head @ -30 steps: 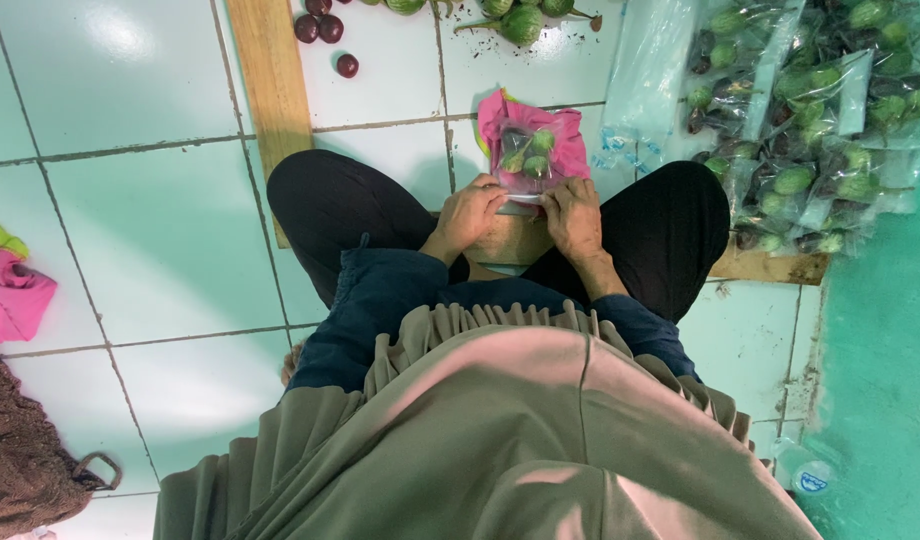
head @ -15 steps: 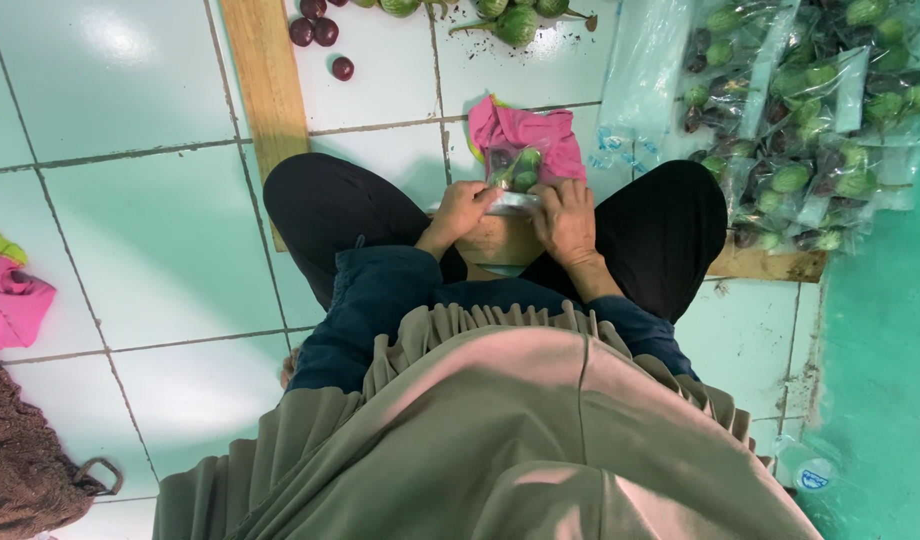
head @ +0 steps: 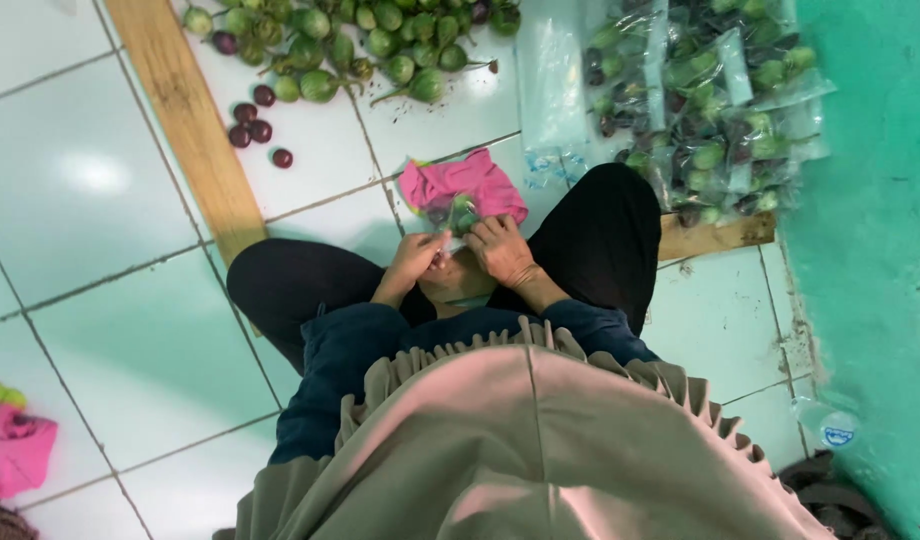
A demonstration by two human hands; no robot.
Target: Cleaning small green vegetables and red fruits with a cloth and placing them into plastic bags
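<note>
I sit cross-legged on a tiled floor. My left hand (head: 412, 262) and my right hand (head: 502, 248) meet in front of my lap, both pinching a small clear plastic bag (head: 458, 215) with green fruit inside. The bag is held just over a pink cloth (head: 460, 185) lying on the tile between my knees. My fingers hide the bag's mouth.
A pile of loose green and dark purple round fruits (head: 330, 50) lies ahead, beside a wooden plank (head: 190, 120). Several filled clear bags (head: 710, 110) are stacked at the right by a green wall (head: 870, 250). Another pink cloth (head: 10, 445) lies at the far left.
The view has tilted and pulled back, showing more of the fruit pile. My hands have dropped the bag a little lower, closer to the pink cloth.
</note>
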